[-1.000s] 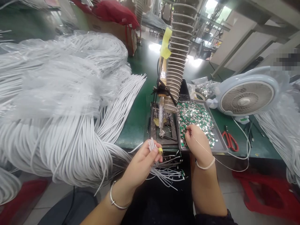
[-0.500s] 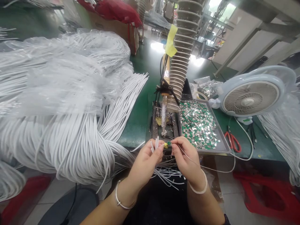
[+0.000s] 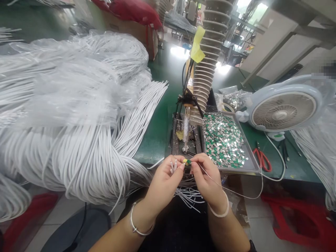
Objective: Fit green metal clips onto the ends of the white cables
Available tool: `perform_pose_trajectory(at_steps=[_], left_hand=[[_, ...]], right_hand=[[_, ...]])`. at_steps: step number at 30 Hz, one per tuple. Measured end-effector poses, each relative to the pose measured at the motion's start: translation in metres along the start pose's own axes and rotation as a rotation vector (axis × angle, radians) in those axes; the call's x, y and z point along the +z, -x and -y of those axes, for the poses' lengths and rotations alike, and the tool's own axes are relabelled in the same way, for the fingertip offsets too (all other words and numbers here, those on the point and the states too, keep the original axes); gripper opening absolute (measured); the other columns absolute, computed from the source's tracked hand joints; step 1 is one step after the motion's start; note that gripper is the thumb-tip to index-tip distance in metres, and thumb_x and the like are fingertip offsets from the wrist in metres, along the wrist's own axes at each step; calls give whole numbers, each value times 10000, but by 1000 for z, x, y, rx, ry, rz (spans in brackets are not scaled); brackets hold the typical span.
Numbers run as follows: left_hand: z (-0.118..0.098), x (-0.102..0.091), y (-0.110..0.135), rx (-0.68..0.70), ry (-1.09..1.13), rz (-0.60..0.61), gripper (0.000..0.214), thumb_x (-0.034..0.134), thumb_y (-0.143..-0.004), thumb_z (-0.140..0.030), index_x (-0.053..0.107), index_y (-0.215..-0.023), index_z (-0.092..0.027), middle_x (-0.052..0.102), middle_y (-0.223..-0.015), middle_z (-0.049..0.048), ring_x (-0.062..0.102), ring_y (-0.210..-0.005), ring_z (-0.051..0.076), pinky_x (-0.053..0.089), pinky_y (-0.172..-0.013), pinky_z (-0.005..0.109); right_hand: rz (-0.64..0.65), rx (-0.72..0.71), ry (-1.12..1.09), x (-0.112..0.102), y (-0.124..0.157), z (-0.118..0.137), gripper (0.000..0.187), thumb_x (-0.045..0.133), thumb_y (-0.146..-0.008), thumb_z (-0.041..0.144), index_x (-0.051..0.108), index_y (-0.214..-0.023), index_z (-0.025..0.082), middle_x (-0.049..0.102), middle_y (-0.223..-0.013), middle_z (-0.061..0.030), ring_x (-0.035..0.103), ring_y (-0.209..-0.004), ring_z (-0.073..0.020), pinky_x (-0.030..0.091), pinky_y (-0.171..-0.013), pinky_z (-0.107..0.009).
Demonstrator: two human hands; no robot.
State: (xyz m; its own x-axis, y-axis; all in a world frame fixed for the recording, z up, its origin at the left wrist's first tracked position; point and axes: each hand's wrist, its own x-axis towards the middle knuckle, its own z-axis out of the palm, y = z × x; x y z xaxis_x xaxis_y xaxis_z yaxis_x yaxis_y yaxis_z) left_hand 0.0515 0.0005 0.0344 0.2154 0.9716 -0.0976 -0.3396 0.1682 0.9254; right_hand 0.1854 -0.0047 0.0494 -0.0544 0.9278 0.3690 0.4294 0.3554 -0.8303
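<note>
Right hand (image 3: pixel 208 183) fingers (image 3: pixel 195 161) pinch a small green-and-yellow tab (image 3: pixel 187 161) just beside white wire ends (image 3: pixel 173 166) gripped in the left hand (image 3: pixel 164 185). Work in hand appears to be fitting tab to wire; next move calls for bringing the ends against the tab.

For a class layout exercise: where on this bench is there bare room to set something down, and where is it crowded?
Green bench shows between the white cables and soldering stand, and right of the red scissors. Crowded: the tray of metal pieces, by the right hand.
</note>
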Motion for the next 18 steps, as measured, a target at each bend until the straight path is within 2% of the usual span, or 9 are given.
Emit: perform_pose_trajectory(at_steps=[13,18], left_hand=[[-11,7,-2,14,-92,-85,142,529,-798,-165,482,-665,-182,570,-889,11,513,-760,117,391,-678,222],[-11,7,-3,-33,-117,-109,130,518,-808,-183,475,-686,-180,568,-888,11,494,-703,105,372,-621,220]], right_hand=[[2,-70,74,-2,-3,3,149,454,-875,131,584,-849,199,583,-749,-18,552,-701,-137,467,-633,-272],[-93,-204,139,2,5,-2,299,409,-871,85,561,-1105,191,612,-939,-79,582,-890,-181,504,-777,-351]])
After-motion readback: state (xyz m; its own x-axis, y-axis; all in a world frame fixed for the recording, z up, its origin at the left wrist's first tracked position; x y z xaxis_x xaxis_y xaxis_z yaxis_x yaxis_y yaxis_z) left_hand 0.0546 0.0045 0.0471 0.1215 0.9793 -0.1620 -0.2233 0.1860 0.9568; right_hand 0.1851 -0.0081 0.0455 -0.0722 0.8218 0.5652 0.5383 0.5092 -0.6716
